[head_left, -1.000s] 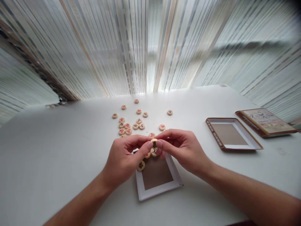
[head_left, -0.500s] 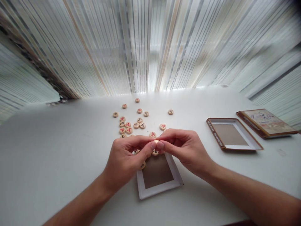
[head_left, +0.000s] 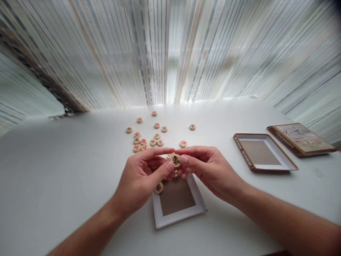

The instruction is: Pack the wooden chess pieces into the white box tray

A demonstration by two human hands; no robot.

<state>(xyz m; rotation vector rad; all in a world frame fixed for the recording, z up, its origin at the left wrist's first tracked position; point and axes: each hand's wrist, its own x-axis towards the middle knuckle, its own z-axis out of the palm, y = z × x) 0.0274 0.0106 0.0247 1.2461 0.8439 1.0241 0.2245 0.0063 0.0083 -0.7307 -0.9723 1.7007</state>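
Note:
Between both hands is a round wooden Chinese chess piece (head_left: 175,160), its face with a black character turned up toward me. My left hand (head_left: 144,174) pinches its left edge, thumb in front and index finger stretched over the top. From the other side my right hand (head_left: 210,167) grips the piece with thumb and fingers. Beneath them lies a shallow open box half (head_left: 181,215) with a white rim and brown inside. Another black-marked piece (head_left: 158,187) rests at its left rim. More pieces behind my fingers are partly hidden.
Beyond my hands, several red- and black-marked pieces (head_left: 152,142) are scattered on the white table (head_left: 66,170). A second shallow box half (head_left: 261,153) and a picture-covered lid (head_left: 303,138) lie at the right. Striped curtains (head_left: 160,53) hang along the far edge.
The held piece has been turned from nearly edge-on so its black character now shows. My fingers have shifted around it, with the left index finger straighter. The view has moved slightly.

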